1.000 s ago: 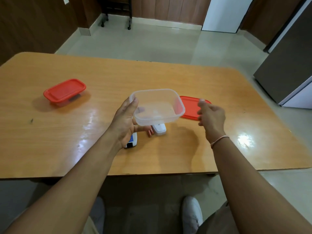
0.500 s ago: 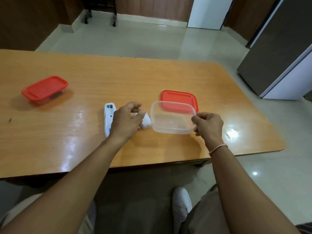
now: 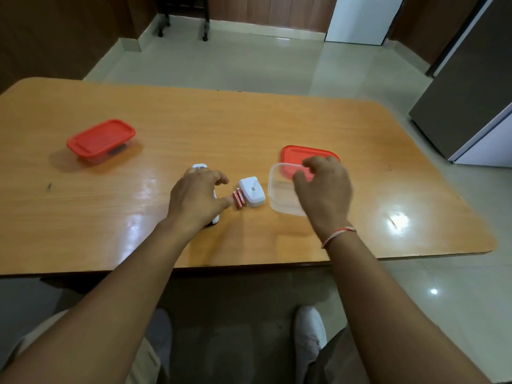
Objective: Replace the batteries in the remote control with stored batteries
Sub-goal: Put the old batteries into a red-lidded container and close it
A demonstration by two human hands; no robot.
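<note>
Since half a second ago we are releasing the clear container (image 3: 282, 195); our right hand (image 3: 324, 189) is hovering loose above it, our left hand (image 3: 198, 196) lying relaxed over the remote (image 3: 200, 167) (batteries (image 3: 238, 199) at its 3 o'clock).

The white remote control (image 3: 200, 169) lies lengthwise on the tabletop (image 3: 249, 128), mostly hidden, with only its far end and a near corner showing. Just right of it, two small orange batteries (image 3: 238, 199) lie side by side. Touching them on the right is the white battery cover (image 3: 252, 191), lying flat. Further right stands an open clear container (image 3: 282, 195), its red lid (image 3: 293, 156) lying behind it. A closed red-lidded container (image 3: 101, 141) sits far left.
</note>
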